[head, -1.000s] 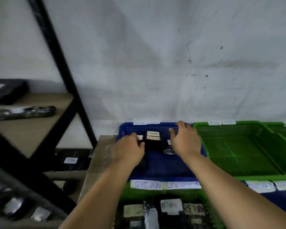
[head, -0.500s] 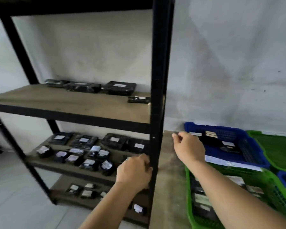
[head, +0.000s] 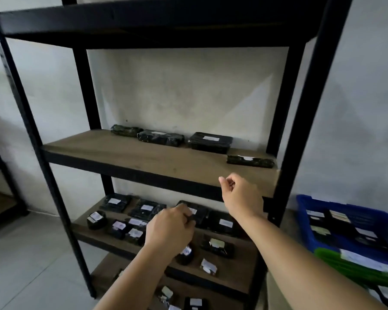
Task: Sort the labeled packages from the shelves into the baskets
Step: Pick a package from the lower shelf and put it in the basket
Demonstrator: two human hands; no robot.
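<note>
From the head view I see my left hand [head: 169,229] over the middle shelf [head: 233,271], its fingers curled by a black labeled package [head: 197,212]; I cannot tell whether that grip has closed on it. My right hand [head: 241,196] hangs in front of the upper shelf [head: 143,159], its grip loosely curled and holding nothing. More labeled packages lie on both shelves. The blue basket [head: 304,220], with packages inside, sits to the right of the rack.
</note>
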